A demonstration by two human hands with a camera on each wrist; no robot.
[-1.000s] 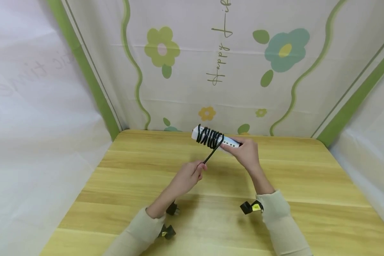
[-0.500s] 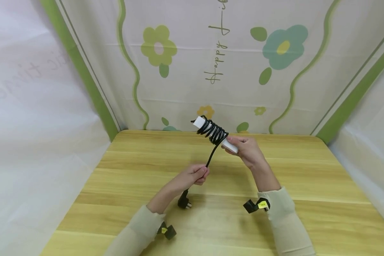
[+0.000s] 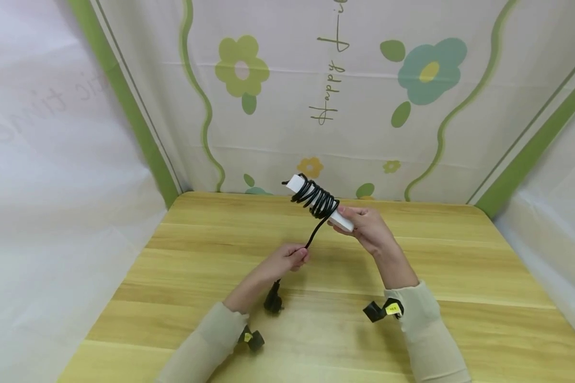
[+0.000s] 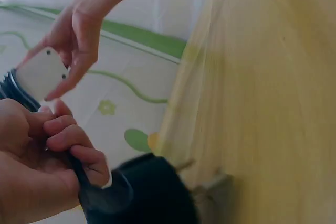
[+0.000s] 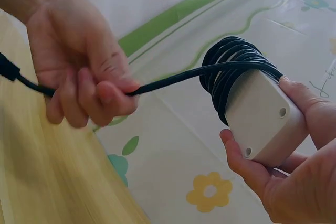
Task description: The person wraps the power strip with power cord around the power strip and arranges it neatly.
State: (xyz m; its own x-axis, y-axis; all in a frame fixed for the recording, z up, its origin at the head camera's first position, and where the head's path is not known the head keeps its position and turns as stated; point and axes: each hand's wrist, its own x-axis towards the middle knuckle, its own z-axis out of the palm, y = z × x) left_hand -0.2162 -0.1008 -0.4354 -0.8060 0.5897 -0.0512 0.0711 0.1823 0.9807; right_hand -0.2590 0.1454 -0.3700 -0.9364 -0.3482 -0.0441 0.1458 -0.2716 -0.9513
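My right hand (image 3: 371,231) grips the near end of a white power strip (image 5: 262,114), holding it tilted above the far part of the table. Black cord (image 3: 318,201) is wound in several loops round the strip's middle and far end. From the last loop the cord runs down to my left hand (image 3: 287,259), whose fingers curl round it, as the right wrist view also shows. Below that hand a short tail of cord ends in a black plug (image 3: 273,300) with metal prongs. In the left wrist view the plug (image 4: 142,192) looms large and blurred beside the curled fingers.
The wooden table (image 3: 316,340) ends at a white curtain (image 3: 287,122) printed with flowers. White fabric also hangs at both sides. A small black camera mount with a yellow label (image 3: 385,309) sits at the right wrist, another (image 3: 251,339) at the left.
The right hand has turned the power strip over, so its socket side no longer faces the head camera and a plain white side shows. The plug has come into fuller view below the left hand.
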